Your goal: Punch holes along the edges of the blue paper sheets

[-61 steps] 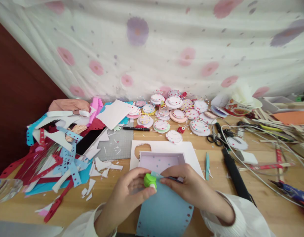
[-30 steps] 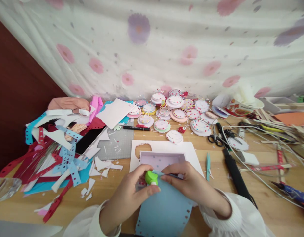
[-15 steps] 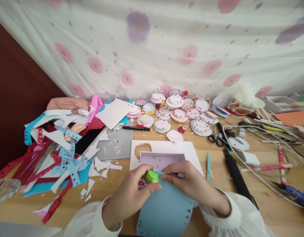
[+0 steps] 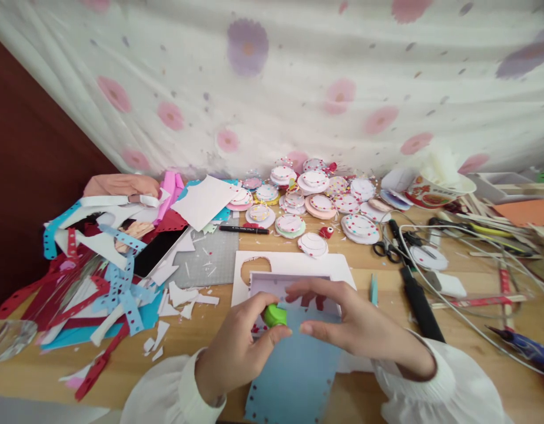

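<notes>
My left hand [image 4: 243,338] is closed round a small green craft punch [image 4: 275,316], thumb below and fingers on top. The punch sits at the upper left edge of a light-blue paper sheet [image 4: 294,377], whose lower sides carry rows of punched holes. My right hand [image 4: 334,309] is over the sheet's upper right edge, fingers curved and thumb apart, with no firm hold visible. Behind both hands stands a shallow lavender box [image 4: 289,284], partly hidden, with red bits at its near left. Under it lies a white board [image 4: 338,265] with a round cut-out.
Paper scraps and punched strips [image 4: 126,282] are piled at the left beside a phone [image 4: 159,253]. Several beaded paper discs [image 4: 314,179] stand at the back. Scissors [image 4: 387,251], turquoise tweezers [image 4: 374,288], a white cable [image 4: 470,318] and a soldering-iron-like tool [image 4: 526,347] lie right.
My right hand has loosened its pinch on the blue paper and spread its fingers, shifting slightly right. The sheet's lower part has swung a little left. My left hand keeps the punch.
</notes>
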`<state>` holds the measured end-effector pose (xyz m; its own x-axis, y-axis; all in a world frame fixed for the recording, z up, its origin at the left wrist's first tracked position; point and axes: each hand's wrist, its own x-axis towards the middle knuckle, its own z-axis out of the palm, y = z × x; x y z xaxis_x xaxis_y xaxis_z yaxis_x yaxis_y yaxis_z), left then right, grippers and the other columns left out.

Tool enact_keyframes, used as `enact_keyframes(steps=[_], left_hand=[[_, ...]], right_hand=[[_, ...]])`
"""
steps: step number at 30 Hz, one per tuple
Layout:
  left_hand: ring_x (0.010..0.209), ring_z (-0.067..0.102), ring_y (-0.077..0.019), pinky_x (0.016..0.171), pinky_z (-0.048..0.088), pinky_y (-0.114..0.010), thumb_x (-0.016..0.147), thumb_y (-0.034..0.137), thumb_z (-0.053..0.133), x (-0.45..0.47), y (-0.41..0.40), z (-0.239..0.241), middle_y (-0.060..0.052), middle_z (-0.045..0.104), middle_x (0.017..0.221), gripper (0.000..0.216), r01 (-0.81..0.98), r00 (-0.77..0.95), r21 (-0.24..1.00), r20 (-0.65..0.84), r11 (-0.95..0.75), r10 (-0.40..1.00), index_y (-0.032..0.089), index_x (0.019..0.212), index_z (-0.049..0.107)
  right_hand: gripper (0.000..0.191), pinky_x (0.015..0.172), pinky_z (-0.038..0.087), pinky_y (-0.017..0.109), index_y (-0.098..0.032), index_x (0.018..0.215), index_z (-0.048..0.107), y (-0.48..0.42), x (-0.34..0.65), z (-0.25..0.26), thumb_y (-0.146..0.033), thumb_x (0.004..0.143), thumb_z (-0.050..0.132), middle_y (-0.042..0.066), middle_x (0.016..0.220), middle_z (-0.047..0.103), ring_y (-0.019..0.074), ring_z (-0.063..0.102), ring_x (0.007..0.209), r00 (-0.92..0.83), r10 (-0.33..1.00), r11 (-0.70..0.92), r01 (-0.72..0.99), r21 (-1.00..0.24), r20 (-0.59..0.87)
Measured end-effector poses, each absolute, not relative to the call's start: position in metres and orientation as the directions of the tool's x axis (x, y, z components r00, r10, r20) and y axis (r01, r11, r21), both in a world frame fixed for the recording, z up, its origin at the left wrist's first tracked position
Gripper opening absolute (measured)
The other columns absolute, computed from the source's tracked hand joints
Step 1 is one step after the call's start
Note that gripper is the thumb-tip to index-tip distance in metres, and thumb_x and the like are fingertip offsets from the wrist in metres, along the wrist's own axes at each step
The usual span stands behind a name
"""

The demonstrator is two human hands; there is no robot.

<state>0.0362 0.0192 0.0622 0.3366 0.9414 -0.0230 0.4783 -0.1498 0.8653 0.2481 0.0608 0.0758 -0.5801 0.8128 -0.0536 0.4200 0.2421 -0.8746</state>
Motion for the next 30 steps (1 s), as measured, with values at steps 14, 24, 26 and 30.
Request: enact_keyframes(steps=[14,24,26,30], left_hand=[[0.082,0.064,-0.0193,0.072,0.05,-0.027,0.083,0.017,0.053,0.04,0.023,0.045,-0.008,0.068,0.091,0.025,0.436,0.396,0.827,0.176,-0.354,0.901,0.015,0.108,0.055],[0.083,0.064,-0.0175,0.075,0.049,-0.025,0.083,0.017,0.056,0.04,0.024,0.044,-0.007,0.068,0.094,0.025,0.419,0.393,0.847,0.156,-0.328,0.906,0.015,0.108,0.057],[0.082,0.063,-0.0175,0.073,0.049,-0.024,0.083,0.019,0.058,0.039,0.024,0.043,-0.007,0.069,0.094,0.025,0.422,0.39,0.855,0.129,-0.301,0.912,0.016,0.107,0.058],[0.082,0.063,-0.0163,0.073,0.049,-0.022,0.08,0.021,0.063,0.039,0.027,0.045,-0.004,0.069,0.093,0.027,0.432,0.369,0.876,0.045,-0.214,0.928,0.018,0.107,0.061]], right_hand=[[0.031,0.07,0.045,0.026,-0.018,0.105,0.062,0.061,0.226,0.078,-0.034,0.079,0.068,0.004,0.089,0.07,0.0183,0.062,0.079,-0.714,0.696,0.333,0.41,-0.849,-0.072],[0.034,0.067,0.045,0.025,-0.017,0.105,0.064,0.061,0.227,0.075,-0.038,0.079,0.068,0.002,0.086,0.07,0.0178,0.062,0.076,-0.717,0.694,0.298,0.369,-0.88,-0.065],[0.036,0.068,0.046,0.026,-0.017,0.107,0.064,0.062,0.226,0.073,-0.04,0.079,0.067,0.003,0.087,0.07,0.0182,0.062,0.078,-0.719,0.692,0.296,0.366,-0.882,-0.066],[0.05,0.08,0.047,0.028,-0.02,0.119,0.059,0.065,0.229,0.072,-0.039,0.075,0.072,0.004,0.105,0.069,0.0198,0.063,0.092,-0.736,0.674,0.294,0.34,-0.893,-0.058]])
